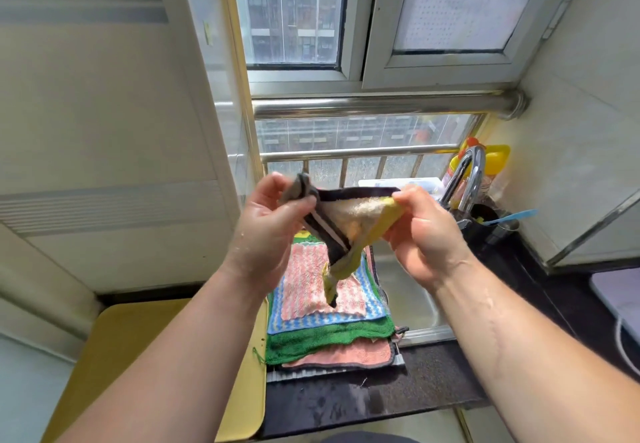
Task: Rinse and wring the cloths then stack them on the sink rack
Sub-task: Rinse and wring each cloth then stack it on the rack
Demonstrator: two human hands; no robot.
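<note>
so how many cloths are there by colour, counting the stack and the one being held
pink and white striped cloth: 1
blue striped cloth: 1
green cloth: 1
salmon cloth: 1
yellow and dark cloth, held by left hand and right hand: 1
total: 5, more may hide in the stack

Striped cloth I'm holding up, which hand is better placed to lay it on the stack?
Probably the left hand: it pinches a corner of the striped cloth above the stack; the right hand hangs over the sink.
</note>
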